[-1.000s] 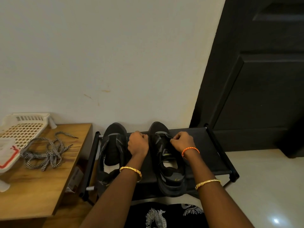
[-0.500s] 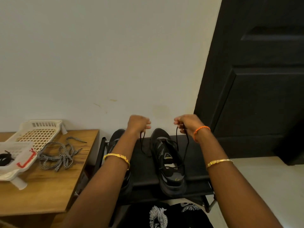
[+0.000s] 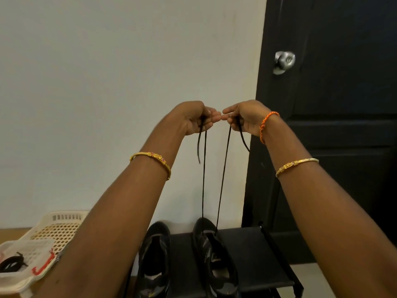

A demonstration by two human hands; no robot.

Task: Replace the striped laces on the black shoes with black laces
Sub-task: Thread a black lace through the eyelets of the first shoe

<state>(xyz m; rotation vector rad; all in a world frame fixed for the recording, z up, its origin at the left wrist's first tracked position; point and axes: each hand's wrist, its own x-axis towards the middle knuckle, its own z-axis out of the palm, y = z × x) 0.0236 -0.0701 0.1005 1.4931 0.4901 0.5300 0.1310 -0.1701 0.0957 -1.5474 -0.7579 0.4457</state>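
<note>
Above rack [image 3: 247, 250], both hands [image 3: 221, 118] have lifted black lace [image 3: 203, 190] higher.

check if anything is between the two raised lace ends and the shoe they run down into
Nothing visible is in the way. The left hand and right hand each pinch an end of the black lace, and both strands hang freely against the wall down to the toe end of the right-side shoe on the rack.
</note>
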